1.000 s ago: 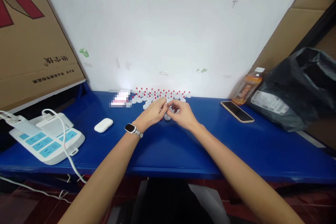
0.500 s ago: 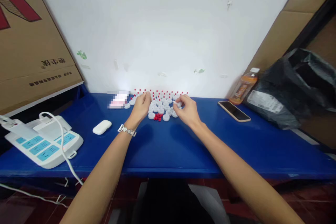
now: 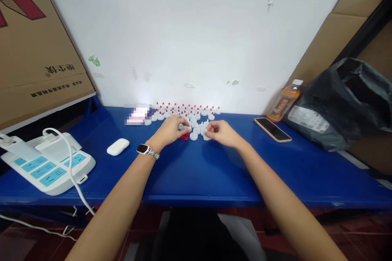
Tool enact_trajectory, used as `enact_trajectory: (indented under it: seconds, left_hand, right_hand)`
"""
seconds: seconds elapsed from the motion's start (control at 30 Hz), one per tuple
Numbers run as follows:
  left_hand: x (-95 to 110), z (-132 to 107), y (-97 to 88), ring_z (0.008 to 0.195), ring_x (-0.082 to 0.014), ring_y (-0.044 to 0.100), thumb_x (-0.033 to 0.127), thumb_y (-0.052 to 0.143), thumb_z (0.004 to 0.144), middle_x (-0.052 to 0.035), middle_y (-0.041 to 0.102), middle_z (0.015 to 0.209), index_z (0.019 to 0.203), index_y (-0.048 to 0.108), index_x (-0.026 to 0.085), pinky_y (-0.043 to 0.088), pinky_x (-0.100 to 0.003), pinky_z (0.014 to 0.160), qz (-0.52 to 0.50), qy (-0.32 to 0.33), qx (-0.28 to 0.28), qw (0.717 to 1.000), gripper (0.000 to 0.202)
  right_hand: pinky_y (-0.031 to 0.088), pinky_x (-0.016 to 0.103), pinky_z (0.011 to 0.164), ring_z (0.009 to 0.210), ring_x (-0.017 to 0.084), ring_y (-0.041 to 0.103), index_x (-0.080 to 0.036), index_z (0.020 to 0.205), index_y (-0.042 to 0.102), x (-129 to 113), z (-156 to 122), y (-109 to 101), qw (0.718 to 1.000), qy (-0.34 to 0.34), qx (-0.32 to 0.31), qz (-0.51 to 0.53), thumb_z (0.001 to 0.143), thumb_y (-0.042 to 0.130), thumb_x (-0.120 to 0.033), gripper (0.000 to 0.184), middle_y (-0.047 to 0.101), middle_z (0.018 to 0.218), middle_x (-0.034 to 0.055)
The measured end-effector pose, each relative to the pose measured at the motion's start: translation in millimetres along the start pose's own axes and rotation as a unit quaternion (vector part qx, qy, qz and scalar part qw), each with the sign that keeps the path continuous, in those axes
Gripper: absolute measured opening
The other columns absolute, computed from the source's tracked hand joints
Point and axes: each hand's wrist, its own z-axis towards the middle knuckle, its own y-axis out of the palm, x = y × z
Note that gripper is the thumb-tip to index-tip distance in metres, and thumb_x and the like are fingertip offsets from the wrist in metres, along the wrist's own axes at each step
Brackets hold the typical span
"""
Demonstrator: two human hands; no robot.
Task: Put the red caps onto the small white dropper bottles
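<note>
Several small white caps (image 3: 193, 136) lie near the back of the blue table (image 3: 196, 171), and behind them stand rows of white caps with red tips (image 3: 183, 110). A little heap of red bits (image 3: 184, 136) lies among them. My left hand (image 3: 170, 130), a watch on its wrist, reaches over the red bits with fingertips pinched together. My right hand (image 3: 221, 133) is curled at the right edge of the caps, fingers closed on a white cap.
A white earbud case (image 3: 118, 146) and a white power strip (image 3: 45, 163) with a cable lie at the left. A phone (image 3: 272, 129), an orange drink bottle (image 3: 284, 100) and a black bag (image 3: 343, 106) sit at the right. Cardboard (image 3: 36, 40) leans on the wall.
My left hand went back to the capped rows, then came forward again to the red bits. My right hand parted from the left, shifted right and dropped lower to the table.
</note>
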Motion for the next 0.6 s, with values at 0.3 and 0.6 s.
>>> enact_trajectory:
  seconds: [0.3,0.6]
  left_hand:
    - [2.2,3.2,3.8,0.094,-0.0235,0.059,0.040,0.062,0.090,-0.0055,0.068,0.093,0.087,0.071,0.021,0.044,-0.037,0.085,-0.021,-0.013,0.004,1.000,0.021]
    - [3.0,3.9,4.3,0.092,-0.0226,0.059,0.037,0.055,0.094,-0.0044,0.066,0.092,0.087,0.069,0.022,0.044,-0.038,0.085,-0.015,-0.028,0.018,0.999,0.022]
  right_hand:
    - [0.044,0.023,0.060,0.062,0.013,0.063,-0.018,0.084,0.067,3.2,1.7,6.5,0.998,0.006,0.047,-0.043,0.072,0.068,-0.016,0.012,0.070,0.070,-0.0002]
    - [0.047,0.028,0.073,0.079,0.019,0.067,-0.019,0.090,0.072,2.8,57.0,0.3,0.973,0.007,0.147,-0.179,0.084,0.061,-0.028,0.015,0.074,0.085,0.0047]
